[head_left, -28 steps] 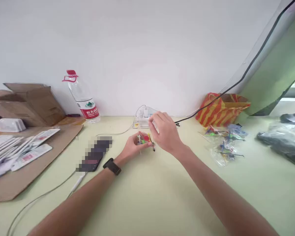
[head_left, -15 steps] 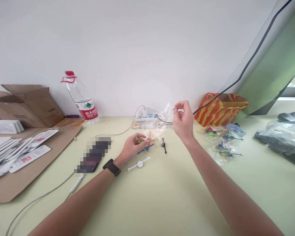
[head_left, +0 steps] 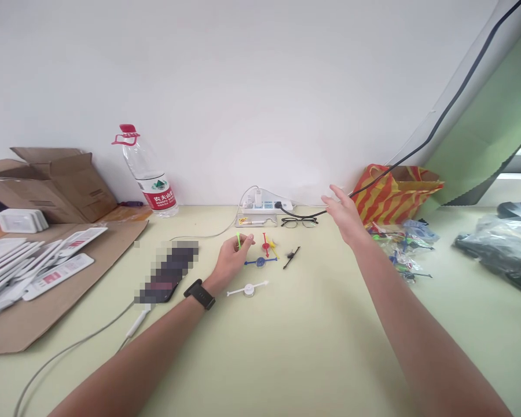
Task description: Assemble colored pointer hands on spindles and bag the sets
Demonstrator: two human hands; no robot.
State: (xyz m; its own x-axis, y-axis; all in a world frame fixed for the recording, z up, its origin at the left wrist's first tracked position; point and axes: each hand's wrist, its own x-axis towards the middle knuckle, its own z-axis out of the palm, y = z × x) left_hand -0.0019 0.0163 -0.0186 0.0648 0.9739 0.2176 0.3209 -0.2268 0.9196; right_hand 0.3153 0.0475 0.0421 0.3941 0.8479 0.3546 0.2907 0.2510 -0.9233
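Note:
My left hand [head_left: 232, 258] is closed on a green arrow spinner [head_left: 238, 240], which sticks up past the fingers. Close beside it on the table lie a red arrow spinner [head_left: 265, 246], a yellow one [head_left: 273, 249] partly behind the red, and a blue one [head_left: 261, 262]. A black arrow spinner [head_left: 291, 257] is tilted to their right. Nearer to me rests a white arrow spinner [head_left: 249, 289]. My right hand [head_left: 346, 220] is raised beside the striped bag [head_left: 382, 197], fingers spread, holding nothing.
Several bagged coloured spinners [head_left: 406, 246] lie at the right. Eyeglasses [head_left: 299, 222], a clear case [head_left: 256, 220] and a power strip [head_left: 267, 204] stand along the wall. A phone [head_left: 169, 275], a water bottle [head_left: 151, 179] and a cardboard box [head_left: 65, 185] are at the left.
My right hand has let go of the clear plastic bag, moved right and spread its fingers. The bag is out of sight, and the eyeglasses now show. The black spinner has turned.

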